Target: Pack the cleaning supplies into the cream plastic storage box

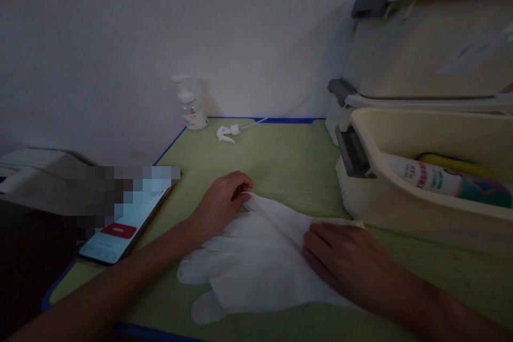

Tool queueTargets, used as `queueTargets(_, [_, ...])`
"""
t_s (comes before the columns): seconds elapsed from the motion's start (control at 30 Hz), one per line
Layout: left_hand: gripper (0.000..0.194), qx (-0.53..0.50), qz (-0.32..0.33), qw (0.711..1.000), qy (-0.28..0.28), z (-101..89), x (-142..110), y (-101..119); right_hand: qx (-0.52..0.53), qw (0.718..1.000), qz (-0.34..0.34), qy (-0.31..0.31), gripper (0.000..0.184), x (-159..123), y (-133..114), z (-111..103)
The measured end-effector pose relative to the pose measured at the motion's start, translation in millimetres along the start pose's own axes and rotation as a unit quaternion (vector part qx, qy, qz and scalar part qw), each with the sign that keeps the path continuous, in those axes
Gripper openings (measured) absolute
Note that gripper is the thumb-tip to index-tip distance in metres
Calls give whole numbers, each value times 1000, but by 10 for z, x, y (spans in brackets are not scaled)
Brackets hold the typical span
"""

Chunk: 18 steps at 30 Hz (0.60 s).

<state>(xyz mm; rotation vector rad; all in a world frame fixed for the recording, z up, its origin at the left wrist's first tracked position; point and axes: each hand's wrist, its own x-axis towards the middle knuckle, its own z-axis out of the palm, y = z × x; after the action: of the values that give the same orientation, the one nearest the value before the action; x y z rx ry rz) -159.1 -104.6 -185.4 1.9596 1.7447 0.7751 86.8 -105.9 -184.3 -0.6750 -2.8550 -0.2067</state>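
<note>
White gloves (260,267), apparently one overlapping another, lie on the green tabletop with their fingers toward the left. My left hand (224,200) is closed at the far edge, pinching the upper glove's white fabric between thumb and fingers. Toward the cuff end, my right hand (344,256) has its fingers curled over the same fabric, and a fold runs diagonally between the two hands. The right thumb is hidden from this angle. Part of the cuff lies under the right hand and wrist.
A phone (120,230) with a lit screen rests at the left edge. Behind are a clear pump bottle (194,112) and a white spray nozzle (228,131) with its tube. At right, an open cream bin (360,192) holds a white tube (425,173), beside stacked lidded boxes (420,59).
</note>
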Motion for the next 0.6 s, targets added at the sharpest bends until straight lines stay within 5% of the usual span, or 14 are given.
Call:
queueTargets(0.33, [23,105,127,986,14,77,-1,-64,18,998,55,33,10,27,-39,68])
queueTargets(0.6, [24,129,108,986,-11,69,-1,-69,63,996,35,61,27,5,-7,112])
